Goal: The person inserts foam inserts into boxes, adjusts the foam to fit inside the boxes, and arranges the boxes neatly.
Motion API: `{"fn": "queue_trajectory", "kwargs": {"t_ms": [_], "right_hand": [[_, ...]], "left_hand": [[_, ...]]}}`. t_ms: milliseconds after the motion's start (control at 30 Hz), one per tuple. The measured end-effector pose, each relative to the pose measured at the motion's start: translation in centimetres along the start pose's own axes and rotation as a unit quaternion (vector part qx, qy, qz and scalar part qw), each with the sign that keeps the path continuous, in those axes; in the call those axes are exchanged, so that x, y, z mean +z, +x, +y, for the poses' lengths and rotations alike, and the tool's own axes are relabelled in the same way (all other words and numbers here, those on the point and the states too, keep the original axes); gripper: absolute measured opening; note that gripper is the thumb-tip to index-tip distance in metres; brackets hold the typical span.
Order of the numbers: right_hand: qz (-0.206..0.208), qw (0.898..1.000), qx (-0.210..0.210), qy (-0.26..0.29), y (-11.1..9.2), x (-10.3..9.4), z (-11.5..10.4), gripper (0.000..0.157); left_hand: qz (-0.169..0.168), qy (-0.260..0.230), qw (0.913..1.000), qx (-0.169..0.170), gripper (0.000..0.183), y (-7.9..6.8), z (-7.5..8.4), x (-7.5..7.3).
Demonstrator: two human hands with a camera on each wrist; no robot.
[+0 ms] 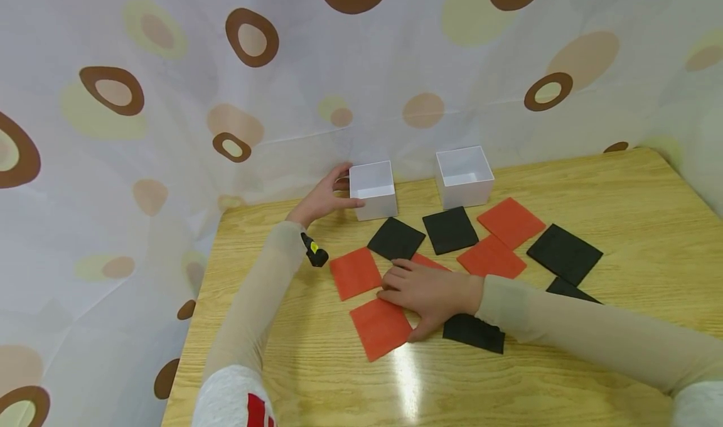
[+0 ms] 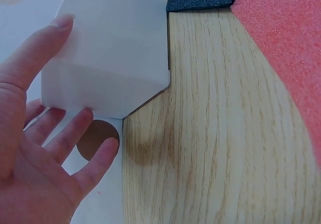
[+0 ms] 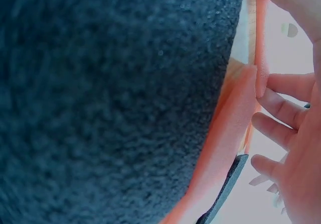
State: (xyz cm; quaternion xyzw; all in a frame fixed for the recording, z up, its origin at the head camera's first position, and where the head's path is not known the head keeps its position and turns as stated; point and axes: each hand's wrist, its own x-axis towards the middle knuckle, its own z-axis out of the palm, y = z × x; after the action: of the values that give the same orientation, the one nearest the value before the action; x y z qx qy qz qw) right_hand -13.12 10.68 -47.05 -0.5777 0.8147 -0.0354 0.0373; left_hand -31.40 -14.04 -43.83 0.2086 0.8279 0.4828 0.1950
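My left hand [image 1: 324,198] is at the left white box [image 1: 380,208], an open-topped square one. Its thumb lies on the front face while the other fingers reach round the left side; in the left wrist view the box [image 2: 115,38] sits between thumb and fingertips. My right hand [image 1: 432,292] is low over the foam squares. It spans the nearest red foam square [image 1: 380,329], thumb at the right corner and index finger at the upper edge. In the right wrist view that red square [image 3: 261,38] shows edge-on between thumb and index finger.
Another white box [image 1: 464,191] stands at the back right. Black squares [image 1: 450,230] and red squares [image 1: 511,221] lie spread over the wooden table [image 1: 316,364], some overlapping. Under the right wrist a black square [image 1: 474,334] is partly hidden. A spotted curtain [image 1: 350,69] hangs behind.
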Motion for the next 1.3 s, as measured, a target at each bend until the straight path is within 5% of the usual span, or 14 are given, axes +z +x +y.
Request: {"fn": "queue_trajectory", "kwargs": {"t_ms": [600, 967, 1300], "right_hand": [[0.048, 0.998, 0.004, 0.030, -1.2, -1.3, 0.9, 0.065], [0.037, 0.995, 0.088, 0.028, -3.5, -5.5, 3.8, 0.070], [0.068, 0.990, 0.122, 0.032, -4.6, -8.0, 7.5, 0.068]], "left_hand": [[0.004, 0.006, 1.0000, -0.002, 0.097, 0.0, -0.1, 0.2], [0.010, 0.015, 0.9998, -0.003, 0.100, 0.1, 0.0, 0.1], [0.011, 0.010, 0.9999, 0.002, 0.102, -0.2, -0.3, 0.2]]}}
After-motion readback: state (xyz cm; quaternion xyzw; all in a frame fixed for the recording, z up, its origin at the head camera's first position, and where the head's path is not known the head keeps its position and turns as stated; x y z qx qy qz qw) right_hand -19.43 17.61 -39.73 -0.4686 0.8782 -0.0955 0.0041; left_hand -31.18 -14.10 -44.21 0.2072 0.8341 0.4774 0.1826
